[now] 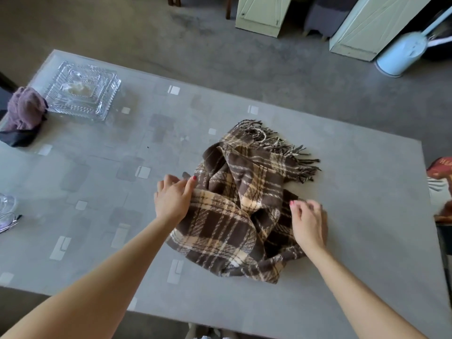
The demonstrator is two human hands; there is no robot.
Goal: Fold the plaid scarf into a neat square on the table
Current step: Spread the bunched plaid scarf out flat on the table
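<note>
The plaid scarf [234, 209], brown and cream with a fringed end at the far side, lies crumpled in a loose heap near the middle of the grey table [354, 216]. My left hand [173, 196] rests at the heap's left edge, thumb and fingers touching the cloth there. My right hand [309, 221] is at the right edge, fingers curled and pinching a bit of the scarf. Whether either hand has a firm hold on the cloth is hard to see.
A clear glass dish [82, 90] stands at the far left of the table, with a purple cloth bundle [24, 111] beside it. Glass items [7, 211] sit at the left edge. Pale cabinets [264, 15] and a white can [401, 55] stand on the floor beyond.
</note>
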